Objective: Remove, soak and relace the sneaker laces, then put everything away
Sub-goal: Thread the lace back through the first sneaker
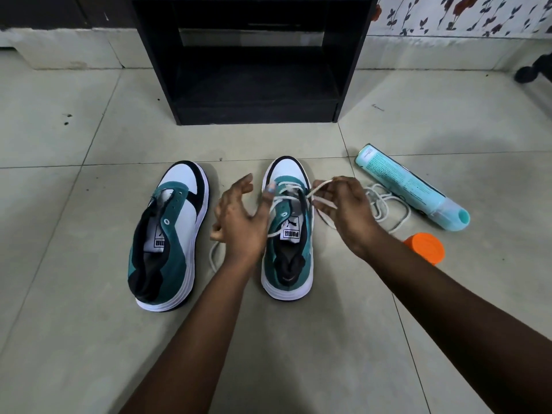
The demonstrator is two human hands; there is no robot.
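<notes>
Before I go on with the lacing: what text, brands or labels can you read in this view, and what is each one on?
"PUMA", upside down from this view, on the tongue label of the right sneaker.
Tongue label of the left sneaker: similar logo block, partly hidden, not fully readable.
Teal spray can lying on the floor: blocks of fine print, too small to read.
Orange lid: no text visible.

Left hand (pixel 239 216) spread with fingers relaxed; right hand (pixel 343 204) curled, fingertips pinched together.

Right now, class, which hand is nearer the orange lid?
Right. The right hand is just up-left of the orange lid; the left hand is beyond the laced sneaker.
</notes>
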